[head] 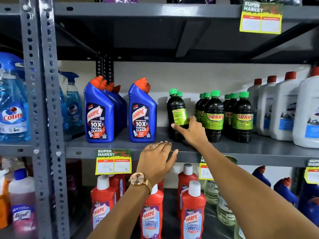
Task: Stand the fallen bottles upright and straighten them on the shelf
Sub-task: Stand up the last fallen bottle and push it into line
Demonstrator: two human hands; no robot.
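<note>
Right hand [193, 130] fingers grip the dark bottle [177, 114] — upright on the shelf [259, 149] — left hand [158, 161] fingers loosely spread.

Middle shelf [259, 149], all places given from the held bottle [177, 114]. The held bottle stood on the shelf, a second bottle [180, 94] directly behind it. Right hand [191, 130] lay against its lower right side; left hand [158, 161] was before and below it, at the shelf's front edge. To its left: two rows of Harpic bottles [142, 114]. To its right: two rows of Sunny bottles [213, 116], then jugs [283, 109] farther right. Below-left, on the shelf's front edge: a price tag [113, 162].
</note>
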